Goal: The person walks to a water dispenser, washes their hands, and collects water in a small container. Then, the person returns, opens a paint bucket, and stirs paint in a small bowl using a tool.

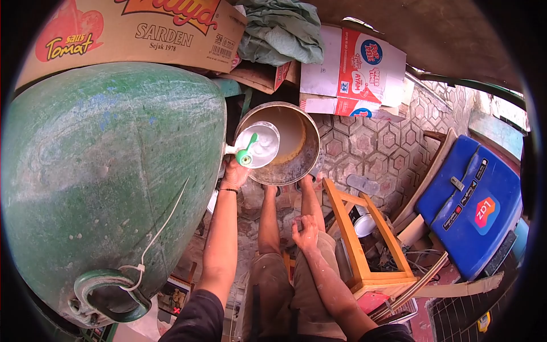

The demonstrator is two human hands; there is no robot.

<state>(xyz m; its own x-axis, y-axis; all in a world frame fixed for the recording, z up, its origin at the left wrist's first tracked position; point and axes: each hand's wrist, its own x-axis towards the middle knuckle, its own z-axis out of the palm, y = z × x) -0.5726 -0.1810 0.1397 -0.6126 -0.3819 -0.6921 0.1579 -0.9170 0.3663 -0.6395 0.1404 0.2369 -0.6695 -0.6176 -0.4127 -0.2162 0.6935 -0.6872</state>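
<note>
My left hand (234,174) is closed at the near side of a white dipper (272,134), below a tap with a green lever (247,152). The tap juts from the side of a large green drum (131,142), and cloudy whitish liquid shows inside the dipper. Beneath it, a round metal pot (307,157) stands on the ground with pale contents and a yellowish band along its inner wall. My left fingers are partly hidden by the dipper and tap. Over my right knee, my right hand (306,231) holds nothing, its fingers loosely bent and apart.
Cardboard boxes (137,34) and a green plastic sheet (282,28) lie beyond the drum and pot. On the right are a wooden stool frame (356,251), a blue delivery box (478,211) and a clear bottle (363,184) on the paving (382,142).
</note>
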